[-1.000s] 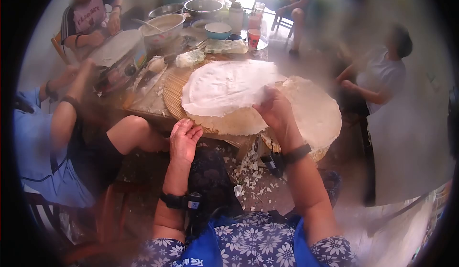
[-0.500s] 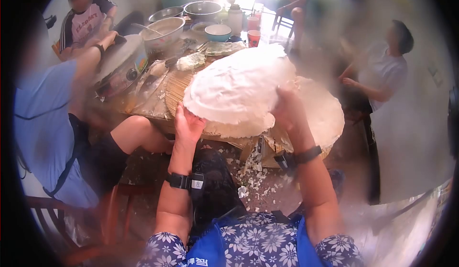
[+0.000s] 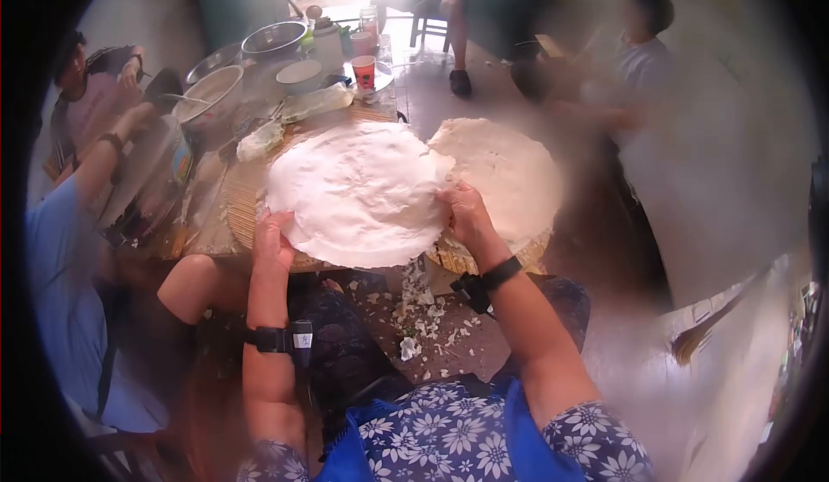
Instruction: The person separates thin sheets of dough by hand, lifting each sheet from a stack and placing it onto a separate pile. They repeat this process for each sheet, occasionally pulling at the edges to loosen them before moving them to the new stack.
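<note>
A large, thin, round white flatbread (image 3: 363, 190) lies nearly flat in front of me, over the left woven round tray (image 3: 244, 204). My left hand (image 3: 274, 239) pinches its lower left edge between thumb and fingers. On the opposite side, my right hand (image 3: 466, 214) grips the right edge. A second stack of cream-coloured flatbread (image 3: 496, 171) rests on another woven tray (image 3: 535, 253) just beyond my right hand. The held sheet's right edge overlaps this stack in the view.
Behind lie a plastic-wrapped bundle (image 3: 318, 102), a white bowl (image 3: 300, 75), a metal basin (image 3: 275, 40), a large basin with a spoon (image 3: 207, 94) and red cups (image 3: 363, 72). White scraps (image 3: 423, 322) litter the floor. People sit at left, right and back; a broom (image 3: 695, 335) is at right.
The flatbread has come down from a raised, tilted position to nearly flat, both hands still on its edges. My view has turned right, so the surroundings appear farther left.
</note>
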`<act>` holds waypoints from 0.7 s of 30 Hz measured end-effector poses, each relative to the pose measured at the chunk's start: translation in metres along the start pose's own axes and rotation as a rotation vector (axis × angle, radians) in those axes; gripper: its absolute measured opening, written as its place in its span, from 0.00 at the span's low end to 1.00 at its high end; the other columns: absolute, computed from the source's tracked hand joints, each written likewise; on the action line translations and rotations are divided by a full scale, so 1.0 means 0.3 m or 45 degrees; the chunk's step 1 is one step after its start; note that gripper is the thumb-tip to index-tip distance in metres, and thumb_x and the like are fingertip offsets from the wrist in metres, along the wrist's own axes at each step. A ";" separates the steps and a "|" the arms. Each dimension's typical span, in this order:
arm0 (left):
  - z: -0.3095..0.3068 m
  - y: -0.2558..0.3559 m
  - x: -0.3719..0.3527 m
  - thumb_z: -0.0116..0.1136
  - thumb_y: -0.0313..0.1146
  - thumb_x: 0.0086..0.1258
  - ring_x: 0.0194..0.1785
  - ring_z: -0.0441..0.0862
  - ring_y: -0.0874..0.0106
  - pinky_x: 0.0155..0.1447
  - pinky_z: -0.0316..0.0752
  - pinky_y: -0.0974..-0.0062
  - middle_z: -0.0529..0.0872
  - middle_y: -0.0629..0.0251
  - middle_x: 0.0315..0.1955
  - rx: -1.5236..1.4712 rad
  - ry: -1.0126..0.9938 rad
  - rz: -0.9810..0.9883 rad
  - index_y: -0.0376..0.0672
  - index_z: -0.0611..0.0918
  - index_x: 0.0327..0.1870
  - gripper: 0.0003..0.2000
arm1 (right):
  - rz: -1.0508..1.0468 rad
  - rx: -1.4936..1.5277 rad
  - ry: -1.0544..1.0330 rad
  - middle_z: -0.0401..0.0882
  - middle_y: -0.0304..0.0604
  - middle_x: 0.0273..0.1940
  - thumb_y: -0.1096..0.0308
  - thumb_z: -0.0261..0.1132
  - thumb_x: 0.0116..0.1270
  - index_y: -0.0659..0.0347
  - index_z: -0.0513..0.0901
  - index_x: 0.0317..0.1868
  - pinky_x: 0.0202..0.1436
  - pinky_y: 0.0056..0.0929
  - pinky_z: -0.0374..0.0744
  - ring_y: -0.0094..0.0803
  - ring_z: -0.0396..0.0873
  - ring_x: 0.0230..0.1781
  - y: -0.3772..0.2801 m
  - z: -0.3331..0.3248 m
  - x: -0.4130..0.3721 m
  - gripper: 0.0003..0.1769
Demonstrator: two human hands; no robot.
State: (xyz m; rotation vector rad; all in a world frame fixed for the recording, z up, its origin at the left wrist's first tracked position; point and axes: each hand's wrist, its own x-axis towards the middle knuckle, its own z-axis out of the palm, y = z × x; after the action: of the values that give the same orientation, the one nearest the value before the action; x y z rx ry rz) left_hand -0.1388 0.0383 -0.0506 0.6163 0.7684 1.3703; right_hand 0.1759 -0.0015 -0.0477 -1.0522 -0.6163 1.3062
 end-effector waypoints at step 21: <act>0.591 -0.664 0.030 0.55 0.29 0.63 0.28 0.76 0.79 0.32 0.75 0.78 0.80 0.70 0.32 0.159 -0.087 -0.437 0.44 0.75 0.47 0.12 | -0.420 -0.261 0.380 0.80 0.39 0.38 0.78 0.59 0.58 0.65 0.77 0.45 0.43 0.29 0.79 0.28 0.79 0.36 -0.461 -0.769 0.151 0.13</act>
State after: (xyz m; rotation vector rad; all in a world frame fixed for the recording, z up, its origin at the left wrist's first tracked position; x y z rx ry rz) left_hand 0.1239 0.0333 -0.0963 0.5939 0.8653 0.9881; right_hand 0.4482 -0.0104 -0.0346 -1.2261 -0.6718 0.7933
